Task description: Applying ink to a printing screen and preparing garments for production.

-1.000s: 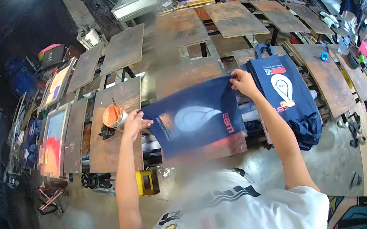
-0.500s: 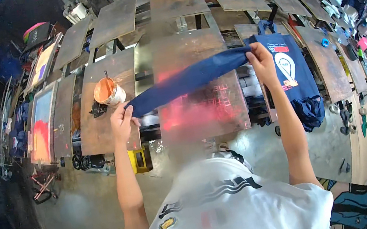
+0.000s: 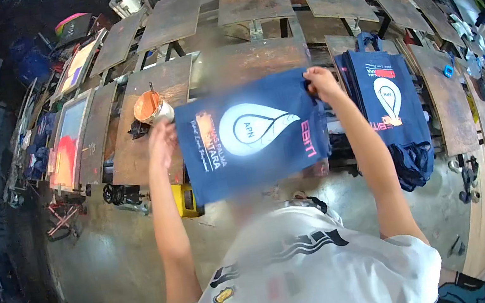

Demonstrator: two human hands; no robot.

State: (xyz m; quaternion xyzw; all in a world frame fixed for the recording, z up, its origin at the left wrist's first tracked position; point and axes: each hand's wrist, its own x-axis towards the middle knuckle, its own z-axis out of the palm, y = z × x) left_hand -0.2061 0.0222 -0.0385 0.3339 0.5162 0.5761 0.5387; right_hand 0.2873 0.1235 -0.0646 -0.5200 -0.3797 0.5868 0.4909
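The left fingers [image 3: 169,130] are blurred, and the navy bag [image 3: 255,130] hides much of the board [image 3: 275,56] behind.

The held bag [image 3: 252,134] carries short dark capitals inside a white drop [image 3: 258,127]. At the bag's 3 o'clock edge stand bold pink capitals; toward 9 o'clock are stacked capitals, partly under an orange patch [image 3: 207,130], beside a white script line. The top bag [image 3: 389,98], at 3 o'clock, repeats the drop lettering, with pink capitals toward its 6 o'clock and white script toward 12. The shirt badge [image 3: 222,296] is too small to read.
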